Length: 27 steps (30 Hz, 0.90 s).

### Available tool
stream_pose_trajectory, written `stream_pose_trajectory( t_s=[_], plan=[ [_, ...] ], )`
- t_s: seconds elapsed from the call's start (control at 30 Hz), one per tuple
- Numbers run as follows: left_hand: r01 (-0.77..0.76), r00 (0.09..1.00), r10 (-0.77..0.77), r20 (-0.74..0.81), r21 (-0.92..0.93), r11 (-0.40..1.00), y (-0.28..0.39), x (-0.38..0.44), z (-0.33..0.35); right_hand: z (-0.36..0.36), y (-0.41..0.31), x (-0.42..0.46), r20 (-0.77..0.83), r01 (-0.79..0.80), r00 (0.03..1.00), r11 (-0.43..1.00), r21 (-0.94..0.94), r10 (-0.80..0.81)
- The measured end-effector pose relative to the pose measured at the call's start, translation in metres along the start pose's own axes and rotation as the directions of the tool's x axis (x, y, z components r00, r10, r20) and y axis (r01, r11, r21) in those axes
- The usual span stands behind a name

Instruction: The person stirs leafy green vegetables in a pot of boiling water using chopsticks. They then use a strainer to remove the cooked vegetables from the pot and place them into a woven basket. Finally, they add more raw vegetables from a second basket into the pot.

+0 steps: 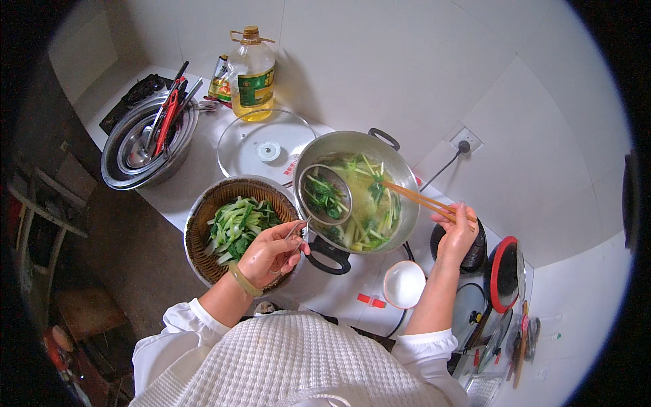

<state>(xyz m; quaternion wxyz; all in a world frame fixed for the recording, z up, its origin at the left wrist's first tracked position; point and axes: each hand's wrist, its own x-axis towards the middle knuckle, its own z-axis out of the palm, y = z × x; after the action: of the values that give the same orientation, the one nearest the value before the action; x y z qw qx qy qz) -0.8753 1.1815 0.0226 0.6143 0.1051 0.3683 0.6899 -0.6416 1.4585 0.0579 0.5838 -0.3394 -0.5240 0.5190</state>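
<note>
My left hand (274,249) grips the wire handle of a round mesh strainer (325,220), which holds some leafy greens (324,196) over the left side of a metal pot (407,231). Between the fingers of my right hand (455,234) is a pair of wooden chopsticks (419,196). Their tips touch greens in the pot, where more stalks and leaves sit in yellowish liquid (363,203). Under and beside my left hand stands a metal basin with a brown ribbed basket (201,236) in it, holding a heap of cut greens (239,224).
A glass lid (249,135) lies behind the basin, near an oil bottle (253,76). Stacked metal bowls (119,173) with utensils stand at far left. A white bowl (404,285) sits before the pot. Pans and lids (470,305) line the right; a cord runs from a wall socket (465,142).
</note>
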Motion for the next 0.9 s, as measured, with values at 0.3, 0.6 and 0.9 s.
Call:
stream_pose_trajectory(
  t_s=[0.3, 0.6, 0.9],
  plan=[
    [-0.004, 1.000, 0.005, 0.010, -0.012, 1.000, -0.002, 0.001, -0.003, -0.004, -0.018, -0.001, 0.012, 0.019, 1.000, 0.998, 0.055, -0.020],
    [0.015, 1.000, -0.015, 0.019, 0.011, 1.000, -0.002, 0.002, -0.005, 0.011, -0.058, -0.017, 0.019, 0.121, 0.992, 0.986, 0.110, -0.124],
    [0.019, 1.000, -0.019, -0.001, 0.015, 1.000, -0.005, 0.004, -0.003, 0.036, -0.057, -0.045, 0.254, -0.072, 0.967, 0.987, 0.143, 0.033]
  ],
)
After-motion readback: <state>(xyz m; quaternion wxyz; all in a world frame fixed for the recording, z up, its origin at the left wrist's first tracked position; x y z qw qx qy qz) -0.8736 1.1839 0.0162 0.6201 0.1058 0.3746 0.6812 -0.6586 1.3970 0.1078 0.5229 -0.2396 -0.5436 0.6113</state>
